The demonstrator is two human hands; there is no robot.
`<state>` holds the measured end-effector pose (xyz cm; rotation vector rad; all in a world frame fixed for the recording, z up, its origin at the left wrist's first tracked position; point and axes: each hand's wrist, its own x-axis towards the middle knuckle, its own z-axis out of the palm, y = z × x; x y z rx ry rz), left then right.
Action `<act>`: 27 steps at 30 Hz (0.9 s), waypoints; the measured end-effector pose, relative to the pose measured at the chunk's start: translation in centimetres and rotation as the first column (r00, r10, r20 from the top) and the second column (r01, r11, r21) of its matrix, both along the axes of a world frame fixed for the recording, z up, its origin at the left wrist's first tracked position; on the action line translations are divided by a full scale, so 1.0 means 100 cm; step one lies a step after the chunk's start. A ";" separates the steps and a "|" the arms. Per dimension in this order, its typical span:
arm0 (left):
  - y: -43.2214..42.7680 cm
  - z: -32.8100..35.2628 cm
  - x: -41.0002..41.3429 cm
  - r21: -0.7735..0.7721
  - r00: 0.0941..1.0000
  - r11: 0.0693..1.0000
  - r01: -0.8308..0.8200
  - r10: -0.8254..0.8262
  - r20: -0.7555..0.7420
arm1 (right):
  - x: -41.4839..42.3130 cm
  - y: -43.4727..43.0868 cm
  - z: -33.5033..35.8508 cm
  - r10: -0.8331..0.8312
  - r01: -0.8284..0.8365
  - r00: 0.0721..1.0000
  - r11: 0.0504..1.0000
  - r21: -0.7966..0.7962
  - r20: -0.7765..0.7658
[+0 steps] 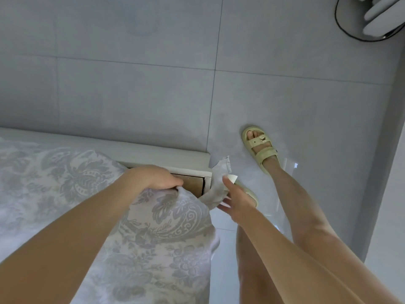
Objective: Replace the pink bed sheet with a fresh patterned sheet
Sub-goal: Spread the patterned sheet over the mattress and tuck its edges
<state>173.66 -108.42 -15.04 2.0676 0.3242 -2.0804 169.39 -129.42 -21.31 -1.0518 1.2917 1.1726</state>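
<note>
- Closest to the lens, the left forearm (76, 227) lies across the patterned sheet (171, 216), which already covers the mattress up to this corner. I see no pink sheet anywhere in view.
- At the corner, the left hand (157, 177) has its fingers curled down over a bunched fold of the patterned sheet and is gripping it, just above the exposed brown panel (192, 183) inside the pale bed frame (131, 148).
- On the other side, the right hand (237, 197) is released, fingers straight and spread, touching the loose corner (221, 172) of the sheet where it hangs off the bed. A small white tag (231, 178) shows by the thumb.
- My read is that the corner is being tucked and the task is near its end on this side.
- Risk one: the right hand holds nothing, so the loose corner may slide away and drop to the floor (131, 84) before it is folded under.
- Risk two: a hard pull from the left hand may drag the sheet off the far side, which I cannot see.
- Risk three: fabric bunched at the corner may wedge between mattress and frame and leave a lumpy tuck.
- Risk four: the hanging tail is close to the legs and the sandal (259, 148), so a step could catch it.
</note>
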 end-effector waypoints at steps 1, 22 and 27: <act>0.001 0.000 -0.003 0.008 0.999 1.000 0.021 -0.022 0.034 | 0.006 0.009 -0.006 0.045 -0.044 0.999 0.999 0.014 -0.002; 0.034 0.019 -0.021 -0.184 0.912 0.982 -0.042 0.112 0.394 | 0.023 0.076 0.031 0.309 -0.322 0.945 0.808 0.493 0.111; 0.027 0.003 -0.031 -0.206 0.743 0.977 -0.050 0.174 0.646 | 0.033 0.023 0.043 0.434 -0.461 0.822 0.887 -0.017 0.370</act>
